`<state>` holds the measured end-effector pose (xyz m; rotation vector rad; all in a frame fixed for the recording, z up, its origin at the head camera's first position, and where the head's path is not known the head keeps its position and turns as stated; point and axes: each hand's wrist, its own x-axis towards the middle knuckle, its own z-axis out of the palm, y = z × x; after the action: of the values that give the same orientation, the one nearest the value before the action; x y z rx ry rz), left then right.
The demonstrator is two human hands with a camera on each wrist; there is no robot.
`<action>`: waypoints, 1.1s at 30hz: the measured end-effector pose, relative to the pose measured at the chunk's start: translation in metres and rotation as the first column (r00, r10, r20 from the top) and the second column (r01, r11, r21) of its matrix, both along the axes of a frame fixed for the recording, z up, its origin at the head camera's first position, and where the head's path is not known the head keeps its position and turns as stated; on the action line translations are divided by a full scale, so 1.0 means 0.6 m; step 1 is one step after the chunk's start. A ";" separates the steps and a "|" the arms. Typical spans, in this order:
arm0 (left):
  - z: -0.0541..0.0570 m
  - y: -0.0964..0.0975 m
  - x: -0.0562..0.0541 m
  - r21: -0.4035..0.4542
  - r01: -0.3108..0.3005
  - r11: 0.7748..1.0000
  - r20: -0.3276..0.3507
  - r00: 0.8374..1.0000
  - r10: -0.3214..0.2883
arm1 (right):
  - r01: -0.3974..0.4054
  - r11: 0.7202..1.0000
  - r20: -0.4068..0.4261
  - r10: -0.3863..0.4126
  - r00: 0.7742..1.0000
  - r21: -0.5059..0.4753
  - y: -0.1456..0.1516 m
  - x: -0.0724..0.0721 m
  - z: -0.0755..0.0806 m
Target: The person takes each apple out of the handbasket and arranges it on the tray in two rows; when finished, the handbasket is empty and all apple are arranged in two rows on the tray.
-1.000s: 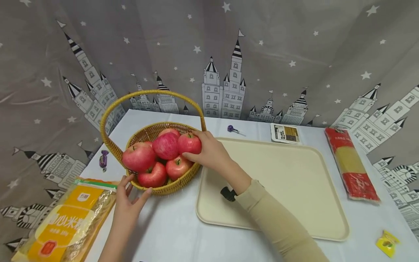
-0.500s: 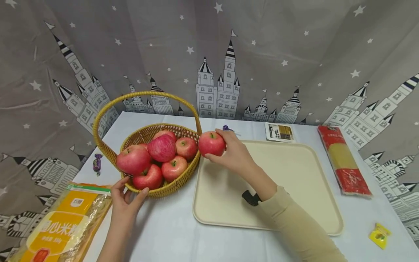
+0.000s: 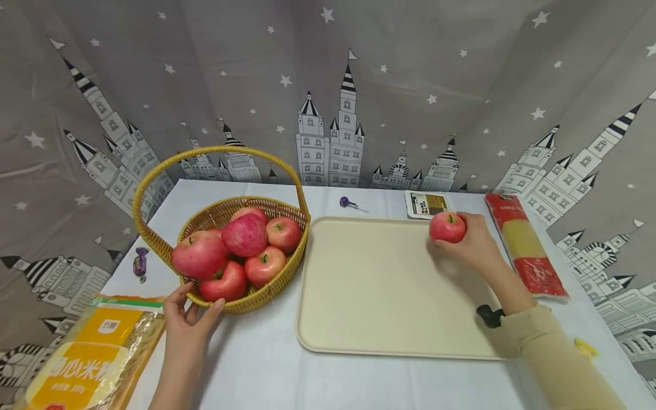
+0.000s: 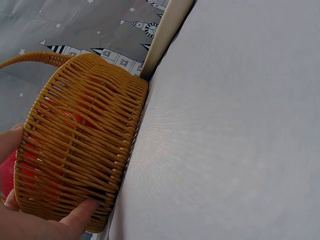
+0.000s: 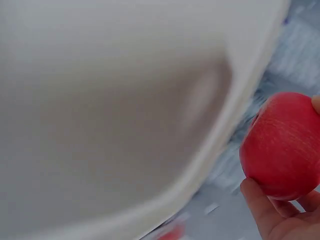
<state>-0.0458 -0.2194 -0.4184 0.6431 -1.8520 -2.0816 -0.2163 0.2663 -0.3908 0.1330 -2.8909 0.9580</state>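
Observation:
A yellow-brown wicker basket (image 3: 279,290) with a tall arched handle stands at the left, filled with several red apples (image 3: 245,234). My left hand (image 3: 181,333) holds its near side; in the left wrist view one fingertip (image 4: 82,215) presses low on the woven wall and another lies at the rim. My right hand (image 3: 476,245) grips a single red apple (image 3: 447,227) above the far right part of a cream tray (image 3: 379,296). In the right wrist view, thumb and fingers cup that apple (image 5: 282,150) beside the tray's rim.
A yellow noodle packet (image 3: 87,353) lies at front left, with a purple wrapped candy (image 3: 140,263) above it. Behind the tray are a purple lollipop (image 3: 345,202) and a flat packet (image 3: 425,205). A red packet (image 3: 525,245) and a yellow packet (image 3: 586,347) lie right.
My right hand has lifted an apple from the basket's right side and carried it rightward over the tray. The left hand stays at the basket; the head view has shifted slightly.

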 end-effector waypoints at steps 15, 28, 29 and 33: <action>-0.005 -0.005 0.003 0.005 -0.013 1.000 0.007 1.000 0.013 | 0.089 0.995 0.107 -0.093 0.990 0.039 0.080 -0.013 -0.044; -0.001 -0.004 0.002 -0.001 -0.007 1.000 0.010 1.000 0.007 | 0.011 1.000 -0.141 -0.007 0.990 0.026 0.005 -0.016 0.010; -0.001 -0.004 0.002 -0.002 -0.007 1.000 0.008 1.000 0.007 | -0.024 1.000 -0.147 0.025 0.989 0.008 -0.010 -0.015 0.015; -0.003 -0.002 0.000 0.004 0.000 1.000 -0.004 1.000 0.000 | -0.192 0.980 -0.140 0.182 0.973 -0.061 -0.081 -0.007 0.021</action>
<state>-0.0461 -0.2208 -0.4204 0.6396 -1.8467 -2.0854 -0.2207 0.2175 -0.3784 0.4529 -2.7534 1.0409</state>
